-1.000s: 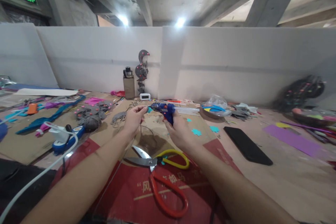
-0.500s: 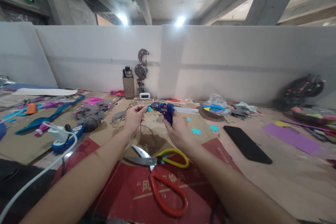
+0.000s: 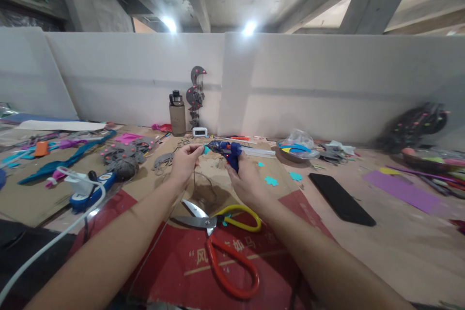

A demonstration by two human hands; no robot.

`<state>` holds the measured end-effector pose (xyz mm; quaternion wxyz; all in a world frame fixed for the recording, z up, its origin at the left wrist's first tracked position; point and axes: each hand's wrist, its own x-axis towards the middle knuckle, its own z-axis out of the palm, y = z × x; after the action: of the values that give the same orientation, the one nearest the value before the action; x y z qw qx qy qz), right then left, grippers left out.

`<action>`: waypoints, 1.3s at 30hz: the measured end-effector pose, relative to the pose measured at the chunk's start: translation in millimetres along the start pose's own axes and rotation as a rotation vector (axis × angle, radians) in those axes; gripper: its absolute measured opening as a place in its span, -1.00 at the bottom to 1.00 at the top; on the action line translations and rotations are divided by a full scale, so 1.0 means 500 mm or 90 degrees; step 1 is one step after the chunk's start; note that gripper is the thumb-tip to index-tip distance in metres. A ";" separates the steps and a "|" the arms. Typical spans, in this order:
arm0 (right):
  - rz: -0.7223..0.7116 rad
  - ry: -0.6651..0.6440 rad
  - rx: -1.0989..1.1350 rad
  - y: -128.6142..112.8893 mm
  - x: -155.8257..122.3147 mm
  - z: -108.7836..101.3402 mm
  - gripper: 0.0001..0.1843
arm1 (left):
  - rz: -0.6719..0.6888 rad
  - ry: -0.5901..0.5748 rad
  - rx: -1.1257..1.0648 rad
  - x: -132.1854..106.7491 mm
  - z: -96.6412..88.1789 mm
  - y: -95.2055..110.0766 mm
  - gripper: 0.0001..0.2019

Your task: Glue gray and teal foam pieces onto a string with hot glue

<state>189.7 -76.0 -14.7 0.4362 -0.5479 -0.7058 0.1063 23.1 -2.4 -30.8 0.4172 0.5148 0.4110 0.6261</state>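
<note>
My right hand (image 3: 244,173) is closed round the handle of a blue glue gun (image 3: 231,151), its nozzle pointing left. Pinched between the fingertips of my left hand (image 3: 185,162) is a small turquoise piece (image 3: 207,149), mostly hidden, right at the nozzle. A thin dark cord hangs below, between the hands. Nearer to me, scissors (image 3: 210,223) with one yellow and one red handle lie spread on red printed cardboard (image 3: 174,271). Turquoise flower-shaped cutouts (image 3: 271,181) rest to the right of my right hand.
A black phone (image 3: 341,198) lies on the right, beside a purple sheet (image 3: 403,191). A bottle (image 3: 177,114) and a small white clock (image 3: 199,132) stand by the white partition. At left are a blue power strip (image 3: 92,193), a white cable (image 3: 54,237) and grey yarn (image 3: 126,167).
The view has shifted very slightly. Both hands keep their places, with the glue gun nozzle still at the turquoise piece.
</note>
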 end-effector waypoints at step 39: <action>0.036 -0.008 0.007 -0.011 -0.002 -0.013 -0.61 | -0.009 -0.010 -0.007 -0.001 0.001 0.003 -0.69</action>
<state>190.6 -81.2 -8.1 0.4321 -0.5643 -0.6922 0.1258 23.7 -3.0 -29.5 0.4276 0.5145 0.4075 0.6215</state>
